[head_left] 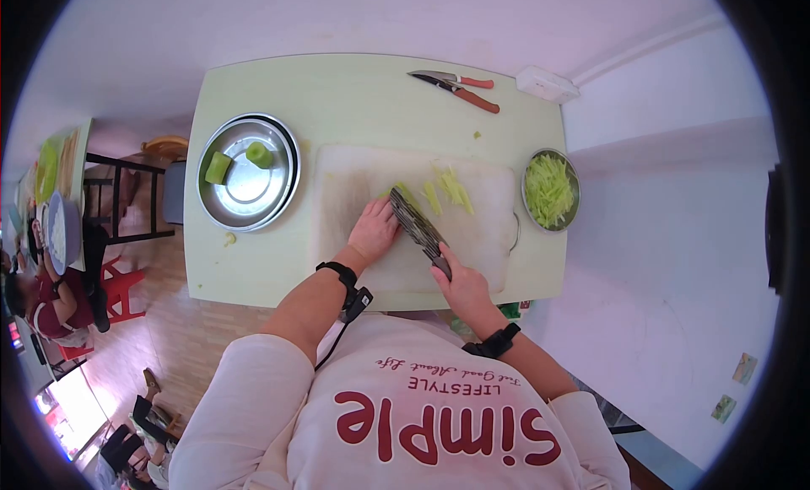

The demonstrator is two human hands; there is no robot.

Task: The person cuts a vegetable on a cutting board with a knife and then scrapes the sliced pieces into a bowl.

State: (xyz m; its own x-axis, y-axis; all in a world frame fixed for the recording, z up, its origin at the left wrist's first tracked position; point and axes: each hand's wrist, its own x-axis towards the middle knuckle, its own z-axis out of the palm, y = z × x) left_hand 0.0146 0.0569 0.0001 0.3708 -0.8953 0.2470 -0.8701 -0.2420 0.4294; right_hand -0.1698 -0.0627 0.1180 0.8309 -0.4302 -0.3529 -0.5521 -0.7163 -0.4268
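Observation:
My right hand point(460, 285) is closed round the handle of a dark patterned knife point(415, 223), whose blade points up and left over the white cutting board point(346, 174). Beside the blade's tip, my left hand point(375, 229) rests on the board with its fingers bent against a green vegetable piece point(402, 189), mostly hidden by the blade and fingers. Thin green strips point(454, 190) lie on the board to the right of the knife.
At the left, a steel bowl point(245, 201) holds two green chunks. A bowl of green shreds point(550, 191) stands at the right. Two more knives point(472, 95) lie at the back near a white socket box point(547, 83). Another person point(61, 309) is at a table far left.

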